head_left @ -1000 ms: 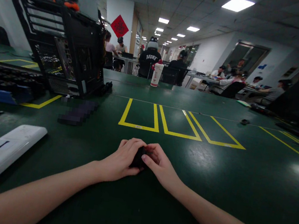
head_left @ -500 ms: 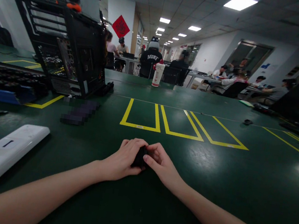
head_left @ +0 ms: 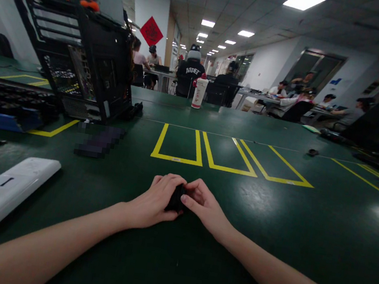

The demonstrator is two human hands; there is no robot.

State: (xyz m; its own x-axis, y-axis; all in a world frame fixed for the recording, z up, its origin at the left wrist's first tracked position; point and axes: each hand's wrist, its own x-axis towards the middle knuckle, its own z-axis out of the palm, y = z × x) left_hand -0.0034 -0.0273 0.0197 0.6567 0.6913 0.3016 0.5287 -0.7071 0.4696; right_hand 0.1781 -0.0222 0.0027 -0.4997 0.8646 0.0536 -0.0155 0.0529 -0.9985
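Hold unchanged, work seemingly steady: left hand (head_left: 155, 204) clasps black object (head_left: 175, 200) from nine o'clock; right hand (head_left: 207, 208) pinches from three.

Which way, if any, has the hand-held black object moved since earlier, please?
No: the hand-held black object stays put relative to the yellow tape outlines.

bare left forearm (head_left: 62, 239) and right forearm (head_left: 283, 277) slant inward; left hand (head_left: 155, 204) curled, right hand (head_left: 208, 211) half curled, facing it.
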